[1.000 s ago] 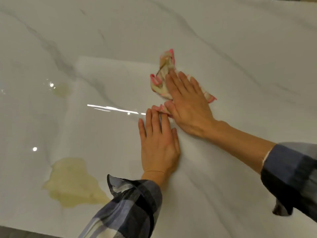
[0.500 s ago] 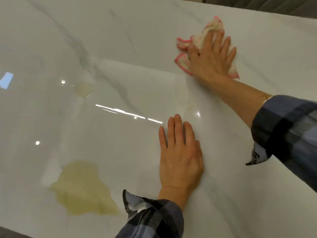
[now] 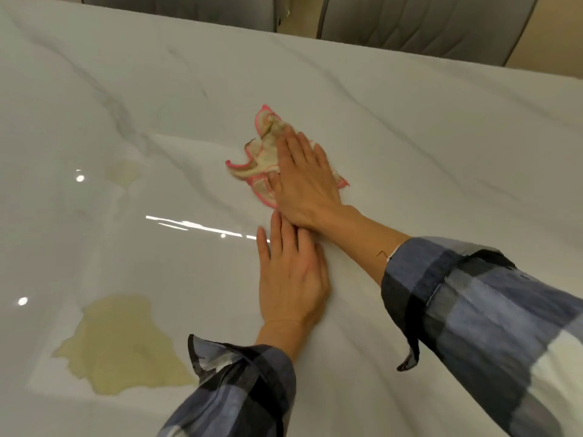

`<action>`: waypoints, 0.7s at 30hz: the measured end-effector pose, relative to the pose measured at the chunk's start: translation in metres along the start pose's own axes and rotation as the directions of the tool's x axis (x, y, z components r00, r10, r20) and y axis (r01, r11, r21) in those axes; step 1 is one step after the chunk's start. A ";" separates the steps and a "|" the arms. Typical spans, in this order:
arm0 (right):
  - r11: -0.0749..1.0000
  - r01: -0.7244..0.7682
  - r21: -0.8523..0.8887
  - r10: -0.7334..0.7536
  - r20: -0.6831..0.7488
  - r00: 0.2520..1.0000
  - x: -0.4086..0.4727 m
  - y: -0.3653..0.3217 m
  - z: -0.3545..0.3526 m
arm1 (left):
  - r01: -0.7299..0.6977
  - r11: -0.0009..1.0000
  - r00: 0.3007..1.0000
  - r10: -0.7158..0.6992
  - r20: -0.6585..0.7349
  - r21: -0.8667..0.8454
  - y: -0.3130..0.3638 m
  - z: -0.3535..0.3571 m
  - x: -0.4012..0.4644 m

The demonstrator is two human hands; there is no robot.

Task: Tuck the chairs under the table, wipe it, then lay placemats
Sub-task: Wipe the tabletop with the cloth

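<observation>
A crumpled cream cloth with a pink edge (image 3: 262, 159) lies on the white marble table (image 3: 441, 146). My right hand (image 3: 304, 178) presses flat on the cloth with straight fingers, covering its right part. My left hand (image 3: 291, 275) rests flat on the table just below it, fingers straight, its fingertips next to the right hand's heel. A large yellowish spill (image 3: 123, 342) sits at the lower left. A smaller pale stain (image 3: 124, 173) lies further up on the left.
Grey upholstered chair backs (image 3: 419, 23) stand beyond the table's far edge at the top. The glossy tabletop shows bright light reflections (image 3: 195, 225) left of my hands.
My right hand has slid the cloth back from the far right toward me and to the left, close above my left hand. My left hand has stayed flat in place.
</observation>
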State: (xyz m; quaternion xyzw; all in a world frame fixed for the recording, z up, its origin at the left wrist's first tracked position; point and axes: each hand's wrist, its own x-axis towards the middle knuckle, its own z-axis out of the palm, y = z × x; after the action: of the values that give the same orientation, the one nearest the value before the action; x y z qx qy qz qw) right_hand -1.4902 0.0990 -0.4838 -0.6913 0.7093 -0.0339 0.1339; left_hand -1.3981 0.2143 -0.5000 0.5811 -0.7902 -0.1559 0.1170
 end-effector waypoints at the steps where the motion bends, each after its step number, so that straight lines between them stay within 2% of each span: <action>1: 0.998 -0.070 0.000 0.070 -0.022 0.997 -0.009 0.015 -0.001 | 0.002 1.000 1.000 -0.002 0.000 0.018 -0.001 0.001 -0.001; 5: 0.951 -0.307 0.032 0.309 -0.087 0.947 -0.072 0.074 -0.001 | -0.015 0.999 1.000 0.014 0.020 0.050 -0.003 0.000 -0.002; 9: 0.882 -0.467 0.065 0.472 -0.120 0.874 -0.138 0.083 0.007 | -0.036 0.997 0.997 0.031 0.071 0.071 -0.009 -0.012 -0.013; 11: 0.839 -0.534 0.102 0.543 -0.122 0.831 -0.141 0.077 0.010 | -0.078 0.993 0.994 0.070 0.088 0.089 -0.016 -0.027 -0.021; 13: 0.763 -0.628 0.154 0.646 -0.118 0.755 -0.126 0.070 0.011 | -0.100 0.991 0.993 0.094 0.073 0.087 -0.026 -0.046 -0.021; 15: 0.677 -0.711 0.193 0.733 -0.091 0.674 -0.103 0.054 0.008 | -0.069 0.995 0.996 0.066 0.056 0.070 -0.047 -0.073 -0.015; 16: 0.667 -0.719 0.196 0.742 -0.084 0.666 -0.092 0.046 0.007 | -0.037 0.997 0.998 0.034 0.053 0.068 -0.058 -0.085 -0.011; 18: 0.744 -0.642 0.184 0.663 -0.089 0.743 -0.069 0.021 0.007 | 0.042 0.996 0.998 -0.045 0.038 0.085 -0.082 -0.108 -0.010; 21: 0.905 -0.394 0.164 0.413 -0.109 0.904 -0.047 -0.036 0.020 | 0.163 0.982 0.986 -0.166 0.031 0.091 -0.118 -0.133 -0.022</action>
State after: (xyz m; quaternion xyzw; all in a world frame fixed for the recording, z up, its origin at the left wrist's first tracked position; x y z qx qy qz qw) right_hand -1.4501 0.1466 -0.4876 -0.5142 0.8407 -0.1033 0.1349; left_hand -1.2388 0.1880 -0.4222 0.6459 -0.7477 -0.1411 0.0626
